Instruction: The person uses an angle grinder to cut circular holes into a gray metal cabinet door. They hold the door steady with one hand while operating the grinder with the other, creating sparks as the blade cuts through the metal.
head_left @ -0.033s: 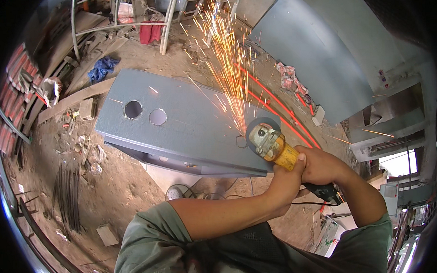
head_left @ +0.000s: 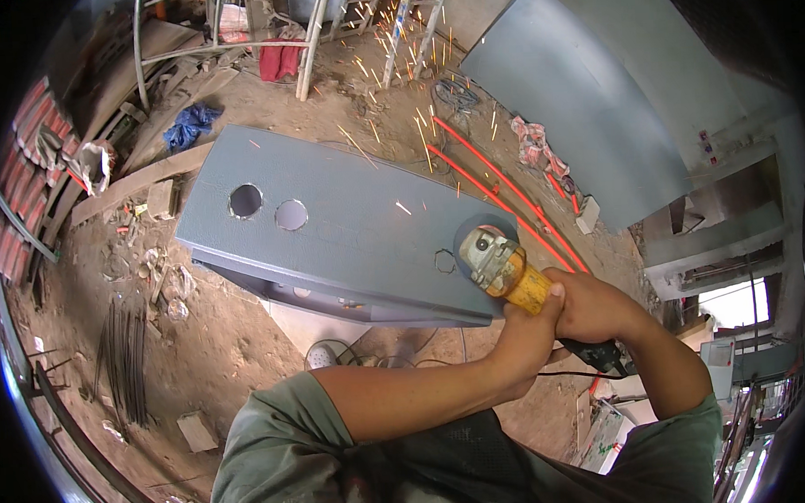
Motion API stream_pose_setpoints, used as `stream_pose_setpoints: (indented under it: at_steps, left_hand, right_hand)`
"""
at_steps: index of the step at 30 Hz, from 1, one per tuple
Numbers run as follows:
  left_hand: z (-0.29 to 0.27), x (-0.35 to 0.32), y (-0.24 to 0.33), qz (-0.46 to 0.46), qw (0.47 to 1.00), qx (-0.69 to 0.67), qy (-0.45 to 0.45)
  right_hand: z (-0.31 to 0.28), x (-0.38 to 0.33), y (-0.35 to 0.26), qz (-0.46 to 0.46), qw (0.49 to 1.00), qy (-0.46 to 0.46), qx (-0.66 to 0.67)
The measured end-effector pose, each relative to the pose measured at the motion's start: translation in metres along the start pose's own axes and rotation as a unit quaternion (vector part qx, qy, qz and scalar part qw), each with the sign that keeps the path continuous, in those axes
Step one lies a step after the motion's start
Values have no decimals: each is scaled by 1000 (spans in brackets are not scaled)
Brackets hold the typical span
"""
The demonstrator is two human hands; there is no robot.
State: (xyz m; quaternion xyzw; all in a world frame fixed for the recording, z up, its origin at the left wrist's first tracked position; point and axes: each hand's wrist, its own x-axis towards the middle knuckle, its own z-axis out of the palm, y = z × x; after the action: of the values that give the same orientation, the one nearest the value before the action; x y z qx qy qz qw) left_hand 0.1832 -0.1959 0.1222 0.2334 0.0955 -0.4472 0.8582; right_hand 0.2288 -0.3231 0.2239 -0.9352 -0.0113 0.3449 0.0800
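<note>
A yellow angle grinder (head_left: 526, 289) is held by both my hands, its round disc (head_left: 466, 235) at the right part of a grey metal box (head_left: 347, 187). My left hand (head_left: 530, 340) wraps round the body from the near side; my right hand (head_left: 595, 305) grips it from the right, fingers closed. The black rear end and cord show below them. Left of the disc is a small roughly cut ring outline (head_left: 444, 261) on the box face. Two round openings are cut farther left. Whether the disc touches the metal is hidden by the grinder head.
Red tubes (head_left: 498, 190) lie beyond the box, near a large grey panel (head_left: 583, 94). A ladder (head_left: 399, 39) and a pipe frame (head_left: 223, 50) stand at the back. A blue bag (head_left: 190, 126), thin rods (head_left: 123, 368) and a brick-like block (head_left: 197, 432) lie left.
The dense stream of sparks from the disc has thinned to scattered sparks farther off. The ring outline shows more plainly. My hands and the grinder have hardly moved.
</note>
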Motion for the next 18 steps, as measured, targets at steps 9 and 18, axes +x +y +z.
stream_pose_setpoints:
  at_steps: [9, 18]
  left_hand:
    - [11, 11, -11, 76, 996, -18, 36]
    - [19, 27, -21, 130, 988, -56, 53]
  right_hand:
    - [-5, 12, 21, -68, 997, 13, -41]
    - [-13, 32, 37, -111, 992, -32, -49]
